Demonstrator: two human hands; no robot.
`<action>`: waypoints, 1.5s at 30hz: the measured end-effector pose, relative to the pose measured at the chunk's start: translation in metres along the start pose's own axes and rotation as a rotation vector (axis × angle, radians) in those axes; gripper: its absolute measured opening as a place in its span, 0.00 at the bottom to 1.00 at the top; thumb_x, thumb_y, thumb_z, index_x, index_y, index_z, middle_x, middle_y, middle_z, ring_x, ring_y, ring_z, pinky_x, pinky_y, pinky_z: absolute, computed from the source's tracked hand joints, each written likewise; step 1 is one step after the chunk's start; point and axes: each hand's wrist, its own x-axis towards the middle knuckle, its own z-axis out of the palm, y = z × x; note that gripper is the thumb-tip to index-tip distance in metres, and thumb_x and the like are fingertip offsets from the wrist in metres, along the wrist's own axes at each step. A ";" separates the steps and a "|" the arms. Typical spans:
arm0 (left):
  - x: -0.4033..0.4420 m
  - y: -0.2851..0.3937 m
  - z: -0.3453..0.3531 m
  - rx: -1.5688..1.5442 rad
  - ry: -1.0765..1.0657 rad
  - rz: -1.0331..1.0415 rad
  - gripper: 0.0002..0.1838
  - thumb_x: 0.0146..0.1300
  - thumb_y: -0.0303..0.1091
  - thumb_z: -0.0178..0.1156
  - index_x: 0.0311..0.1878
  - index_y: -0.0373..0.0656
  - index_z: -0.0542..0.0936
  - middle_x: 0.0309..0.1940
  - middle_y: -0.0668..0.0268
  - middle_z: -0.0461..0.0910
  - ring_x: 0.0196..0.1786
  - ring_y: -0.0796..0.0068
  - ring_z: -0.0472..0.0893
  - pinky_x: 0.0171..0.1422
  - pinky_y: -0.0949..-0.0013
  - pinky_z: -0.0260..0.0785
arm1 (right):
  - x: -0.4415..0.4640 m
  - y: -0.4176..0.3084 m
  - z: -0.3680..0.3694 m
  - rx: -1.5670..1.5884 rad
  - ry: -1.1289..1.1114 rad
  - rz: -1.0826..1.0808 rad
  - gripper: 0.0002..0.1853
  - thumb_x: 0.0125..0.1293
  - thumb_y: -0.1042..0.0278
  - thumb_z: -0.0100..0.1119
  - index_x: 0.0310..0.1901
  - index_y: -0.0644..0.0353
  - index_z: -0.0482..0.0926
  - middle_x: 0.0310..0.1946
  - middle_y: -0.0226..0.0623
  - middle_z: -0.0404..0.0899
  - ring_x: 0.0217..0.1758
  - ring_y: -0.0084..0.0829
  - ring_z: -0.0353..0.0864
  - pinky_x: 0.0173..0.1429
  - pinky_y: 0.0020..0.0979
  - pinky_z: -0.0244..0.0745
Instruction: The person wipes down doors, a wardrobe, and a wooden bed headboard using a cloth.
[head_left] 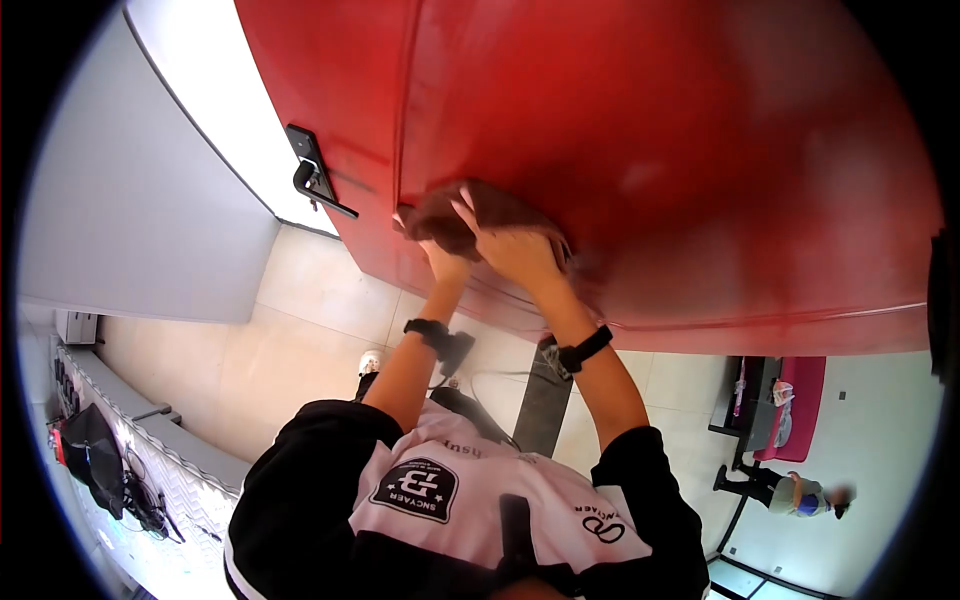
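Note:
A brown cloth (512, 207) lies bunched against the red door (620, 110), near the raised line in its panel. My right hand (520, 257) grips the cloth from the right, with its fingers reaching over the fabric. To its left, my left hand (448, 262) is closed on the other part of the cloth, which hides most of its fingers. Both wrists carry black straps; a small dark device (456, 352) sits at the left one. The black door handle (325, 195) is up and left of my hands, apart from them.
Pale floor tiles (320, 290) spread below the door, crossed by a dark strip (543, 415). A grey panel (140, 190) stands at left, above a counter holding a black bag (90, 445). Far right, another person (800, 493) is near a magenta bench (805, 400).

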 end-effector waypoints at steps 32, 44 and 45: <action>-0.051 0.178 0.049 0.475 -0.187 1.356 0.30 0.58 0.48 0.51 0.63 0.45 0.68 0.69 0.39 0.44 0.69 0.30 0.45 0.67 0.33 0.32 | -0.275 0.126 0.058 -0.081 0.805 0.968 0.20 0.61 0.54 0.50 0.52 0.54 0.74 0.67 0.57 0.48 0.67 0.62 0.51 0.63 0.61 0.50; -0.066 0.430 0.111 0.160 0.004 1.539 0.26 0.60 0.47 0.49 0.62 0.57 0.71 0.68 0.50 0.55 0.68 0.37 0.53 0.63 0.31 0.42 | -0.313 0.221 -0.067 -0.075 1.019 1.057 0.28 0.61 0.59 0.53 0.63 0.55 0.63 0.69 0.53 0.46 0.70 0.58 0.46 0.69 0.54 0.45; -0.075 0.426 0.114 0.211 -0.004 1.606 0.26 0.62 0.49 0.47 0.63 0.56 0.70 0.67 0.50 0.57 0.67 0.38 0.55 0.63 0.31 0.45 | -0.319 0.222 -0.047 -0.088 1.075 1.099 0.28 0.63 0.58 0.51 0.64 0.55 0.62 0.69 0.54 0.45 0.71 0.58 0.45 0.69 0.55 0.43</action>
